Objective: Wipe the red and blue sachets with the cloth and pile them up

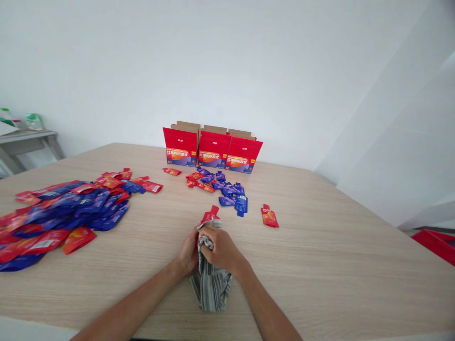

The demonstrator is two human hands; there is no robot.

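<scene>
Near the front middle of the table (320,265), my left hand (189,250) is closed around a red pouch (211,214), whose narrow spout end points away from me. My right hand (221,247) grips a grey striped cloth (212,289) and presses it against the pouch. The cloth covers most of the pouch's body, and its loose end hangs toward me. To the right lies a single red pouch (269,216). Beyond my hands is a small cluster of blue pouches (227,188) with some red pouches (201,182) among them.
A large heap of red and blue pouches (85,203) spreads over the table's left side. Three red and purple cartons (214,149) stand upright in a row at the back, flaps raised. A side table (28,135) is far left, and a red box (435,244) sits off the right edge.
</scene>
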